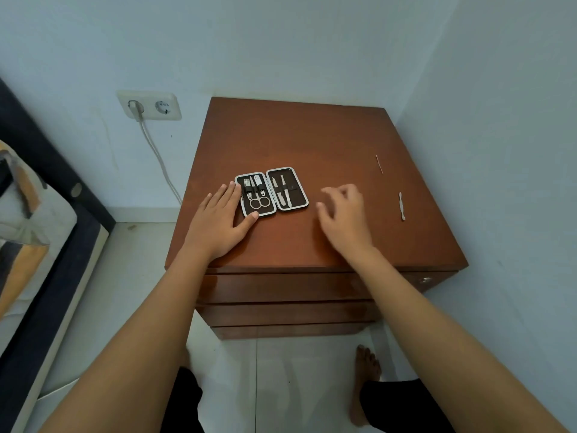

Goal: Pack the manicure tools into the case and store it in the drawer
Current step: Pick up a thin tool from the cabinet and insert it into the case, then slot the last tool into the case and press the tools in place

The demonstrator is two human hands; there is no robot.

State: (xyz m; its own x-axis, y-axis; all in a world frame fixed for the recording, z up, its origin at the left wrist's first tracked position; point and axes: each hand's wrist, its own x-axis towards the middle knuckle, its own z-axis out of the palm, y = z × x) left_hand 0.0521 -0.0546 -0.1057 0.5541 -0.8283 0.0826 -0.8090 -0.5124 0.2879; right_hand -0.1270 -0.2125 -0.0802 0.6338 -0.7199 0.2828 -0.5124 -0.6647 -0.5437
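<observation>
The case (pixel 271 191) lies open and flat on the brown tabletop (pixel 312 135), its two halves side by side, each half's long axis running away from the person. Left half of the case: scissors (pixel 258 201) with ring handles toward the person, and clippers strapped beside them. Right half: two slim tools (pixel 282 192) pointing roughly lengthwise. The left hand (pixel 218 220) rests flat just left of the case, fingers (pixel 232 190) spread wide, thumb touching the case's near corner, holding nothing. The right hand (pixel 345 214) hovers right of the case, fingers loosely curled and empty. Well right of the case lie a flat metal pusher (pixel 402 206) and, farther back, a thin needle-like pick (pixel 379 164), both lengthwise away from the person. Nothing lies between the case and them. The drawers (pixel 287 289) below the case are closed. A wall socket (pixel 149 105) sits left of the case.
</observation>
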